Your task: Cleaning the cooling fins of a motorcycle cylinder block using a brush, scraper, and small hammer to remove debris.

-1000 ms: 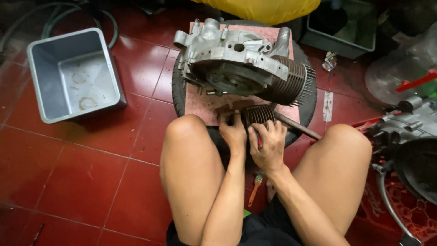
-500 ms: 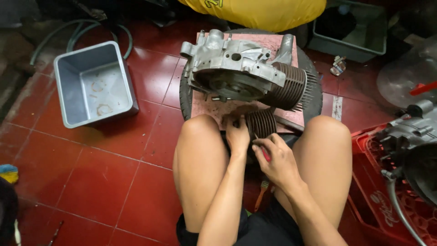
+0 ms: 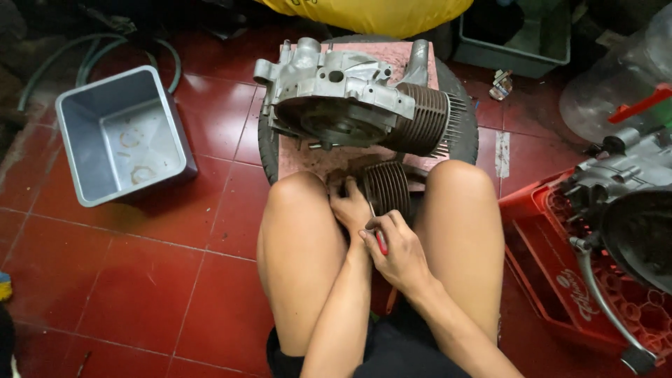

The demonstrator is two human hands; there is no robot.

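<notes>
Two hands — left hand (image 3: 351,207), right hand (image 3: 396,246) — one finned cylinder (image 3: 387,187), one red-handled tool (image 3: 381,242).

Both arms are bare to the elbows and beyond, with no sleeves, watch or rings visible on the left hand (image 3: 352,208) or right hand (image 3: 395,250). Bare knees and thighs show; dark black shorts (image 3: 392,350) sit at six o'clock.

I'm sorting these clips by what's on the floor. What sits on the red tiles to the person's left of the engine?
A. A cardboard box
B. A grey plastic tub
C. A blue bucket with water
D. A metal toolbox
B: a grey plastic tub, open at the top, stands on the red tiles to the left of the engine, apart from both knees.
</notes>
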